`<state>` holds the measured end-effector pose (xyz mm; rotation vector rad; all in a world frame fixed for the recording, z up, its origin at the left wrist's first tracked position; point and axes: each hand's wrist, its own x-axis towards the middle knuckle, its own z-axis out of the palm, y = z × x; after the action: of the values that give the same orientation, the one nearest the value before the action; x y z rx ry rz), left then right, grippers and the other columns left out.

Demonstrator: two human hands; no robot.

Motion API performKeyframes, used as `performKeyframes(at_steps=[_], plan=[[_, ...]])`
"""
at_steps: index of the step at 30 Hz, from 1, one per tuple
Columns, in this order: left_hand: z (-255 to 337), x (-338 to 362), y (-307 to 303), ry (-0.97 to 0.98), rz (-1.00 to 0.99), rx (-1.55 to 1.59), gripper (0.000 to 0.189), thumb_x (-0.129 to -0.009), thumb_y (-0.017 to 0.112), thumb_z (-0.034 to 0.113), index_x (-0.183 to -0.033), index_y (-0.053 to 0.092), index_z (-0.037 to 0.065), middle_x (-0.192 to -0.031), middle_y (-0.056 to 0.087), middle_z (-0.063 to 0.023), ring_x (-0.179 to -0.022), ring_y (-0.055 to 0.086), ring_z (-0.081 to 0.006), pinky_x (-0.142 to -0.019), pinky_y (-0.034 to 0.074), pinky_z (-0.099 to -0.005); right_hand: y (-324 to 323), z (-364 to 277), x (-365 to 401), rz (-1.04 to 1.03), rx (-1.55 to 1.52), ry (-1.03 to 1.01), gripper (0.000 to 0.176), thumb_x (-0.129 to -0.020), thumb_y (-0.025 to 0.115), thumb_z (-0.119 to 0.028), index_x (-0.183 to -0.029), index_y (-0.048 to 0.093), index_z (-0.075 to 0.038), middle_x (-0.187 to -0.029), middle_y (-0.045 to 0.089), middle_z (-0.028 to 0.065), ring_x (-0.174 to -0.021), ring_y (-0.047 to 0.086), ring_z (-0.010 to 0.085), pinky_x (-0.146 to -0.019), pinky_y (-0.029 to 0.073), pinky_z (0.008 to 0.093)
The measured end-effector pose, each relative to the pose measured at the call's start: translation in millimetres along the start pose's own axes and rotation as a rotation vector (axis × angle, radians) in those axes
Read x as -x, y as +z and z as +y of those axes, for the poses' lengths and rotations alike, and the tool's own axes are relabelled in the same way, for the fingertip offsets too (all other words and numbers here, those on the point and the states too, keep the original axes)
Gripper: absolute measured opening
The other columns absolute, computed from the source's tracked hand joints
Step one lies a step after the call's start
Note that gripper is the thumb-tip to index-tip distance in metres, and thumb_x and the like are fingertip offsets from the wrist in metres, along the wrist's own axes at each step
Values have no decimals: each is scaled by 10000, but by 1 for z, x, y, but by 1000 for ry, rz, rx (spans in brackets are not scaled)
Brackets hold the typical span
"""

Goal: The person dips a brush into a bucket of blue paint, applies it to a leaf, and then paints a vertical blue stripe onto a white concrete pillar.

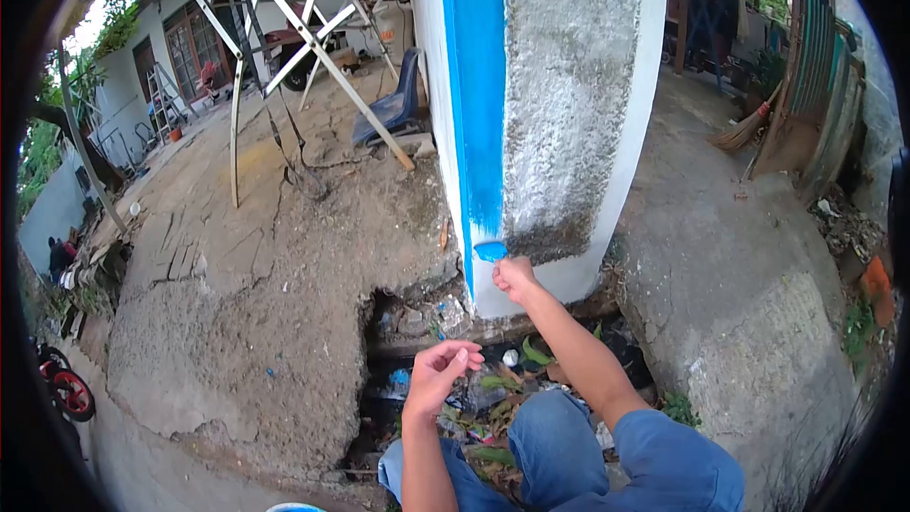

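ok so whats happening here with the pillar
A person wearing a blue top crouches at the pillar. Their right hand holds a blue-coated brush against its white lower part, just under a blue stripe that runs up from there. Below the brush, the base is mostly white. The left hand is empty, held over the littered gutter.
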<state>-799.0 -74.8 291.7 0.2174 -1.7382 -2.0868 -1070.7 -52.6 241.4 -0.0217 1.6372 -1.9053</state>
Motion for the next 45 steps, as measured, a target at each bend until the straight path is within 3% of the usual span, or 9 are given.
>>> performKeyframes(at_steps=[7,15,20,22,24,26,30,35,45], plan=[[-6,-6,-4,-58,25,13,243,-911,531,180,-988,636,-26,-847,663,-90,-730,604,-131,-636,435,-244,29,-118,53,-44,34,-300,187,-781,485,15,-594,486,3,-553,496,86,-406,430,136,-335,248,290],[-6,-8,-6,-51,43,7,241,-904,543,185,-974,641,-24,-840,662,-86,-739,609,-138,-636,433,-247,53,-225,123,-170,-13,-663,208,-906,525,-161,-921,571,41,-638,503,26,-471,416,63,-372,282,200],[4,5,-1,-9,-17,76,237,-863,622,176,-991,639,-23,-859,661,-84,-768,609,-136,-695,460,-257,45,-166,73,-148,16,-629,276,-934,506,-239,-1020,572,15,-633,485,-5,-462,395,48,-376,290,196],[5,14,3,2,-8,50,273,-858,629,229,-968,647,-20,-837,662,-85,-751,609,-140,-674,448,-256,31,-99,29,-63,28,-674,278,-911,528,-242,-745,571,-23,-570,488,7,-445,443,84,-388,340,240],[9,20,4,10,-21,32,304,-842,653,243,-966,643,-34,-841,662,-102,-763,611,-154,-696,459,-272,13,-26,-4,49,139,-690,299,-902,536,-257,-741,593,-12,-535,505,30,-457,477,103,-419,378,284],[11,27,2,18,-50,10,329,-826,676,239,-977,633,-50,-860,660,-120,-790,617,-173,-731,477,-298,-7,54,-39,109,258,-714,233,-917,543,-232,-904,625,-14,-561,470,-19,-431,397,51,-383,327,218],[15,39,0,-2,-87,-26,315,-823,676,196,-1003,621,-56,-896,656,-132,-816,620,-182,-759,490,-319,-36,178,-69,152,190,-300,213,-913,529,-205,-813,584,-25,-535,441,-11,-387,391,70,-338,278,233],[18,44,-5,8,-103,-9,257,-820,679,154,-1002,637,-22,-921,661,-93,-837,624,-140,-720,473,-259,-36,176,-35,171,-61,102,273,-881,538,-144,-631,502,-40,-521,462,29,-383,435,117,-330,273,275],[13,38,-5,20,-143,-23,272,-822,681,174,-1006,634,-20,-903,664,-95,-822,620,-138,-719,471,-259,13,-2,24,46,-181,-244,236,-832,564,-112,-624,473,-47,-526,452,24,-390,391,88,-337,249,245]])
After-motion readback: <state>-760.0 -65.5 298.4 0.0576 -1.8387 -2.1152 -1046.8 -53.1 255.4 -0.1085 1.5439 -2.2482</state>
